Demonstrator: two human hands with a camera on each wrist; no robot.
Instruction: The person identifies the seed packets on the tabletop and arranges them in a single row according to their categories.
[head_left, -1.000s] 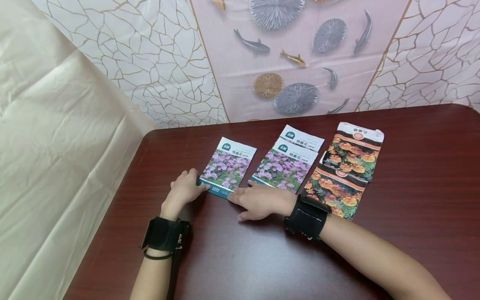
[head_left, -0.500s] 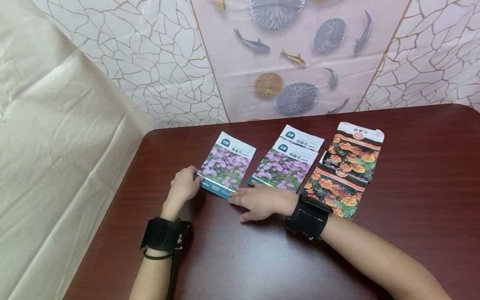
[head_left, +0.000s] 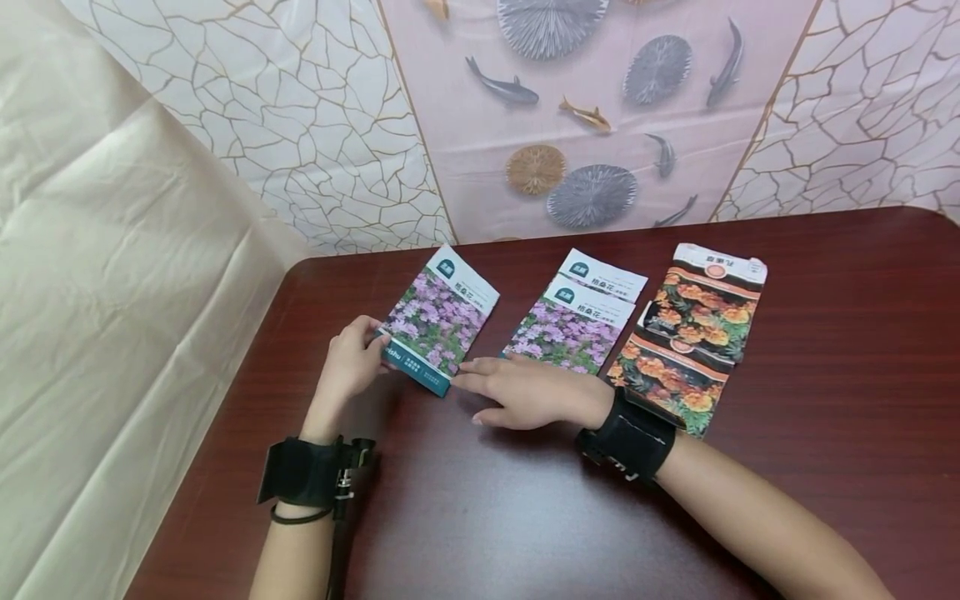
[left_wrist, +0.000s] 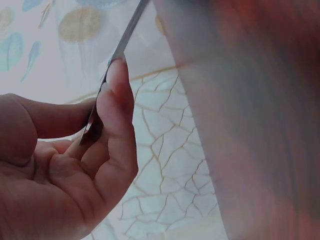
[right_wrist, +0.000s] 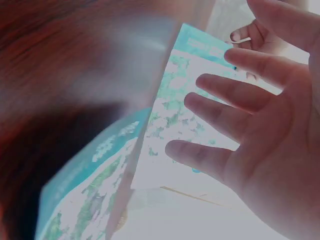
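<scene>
A seed packet (head_left: pixel 438 321) with pink-purple flowers and a teal bottom band is at the left of the group, tilted and raised at an angle. My left hand (head_left: pixel 348 358) pinches its lower left edge between thumb and fingers. In the left wrist view the packet (left_wrist: pixel 131 30) shows edge-on in the left hand (left_wrist: pixel 65 170). My right hand (head_left: pixel 532 392) hovers palm down by the packet's lower right corner, fingers straight and spread; whether it touches is unclear. In the right wrist view, the packet (right_wrist: pixel 175 120) appears beyond those fingers.
Two matching flower packets overlap in the middle, the front one (head_left: pixel 562 329) partly behind my right hand and the rear one (head_left: pixel 611 275) beyond it. Right of them overlap two orange marigold packets (head_left: pixel 705 304). The dark red table (head_left: pixel 847 358) meets a patterned cloth wall (head_left: pixel 360 167).
The left packet has come up from the table, shifted back and left, and turned a little in my left hand's pinch. The right hand's fingers have come off its corner slightly.
</scene>
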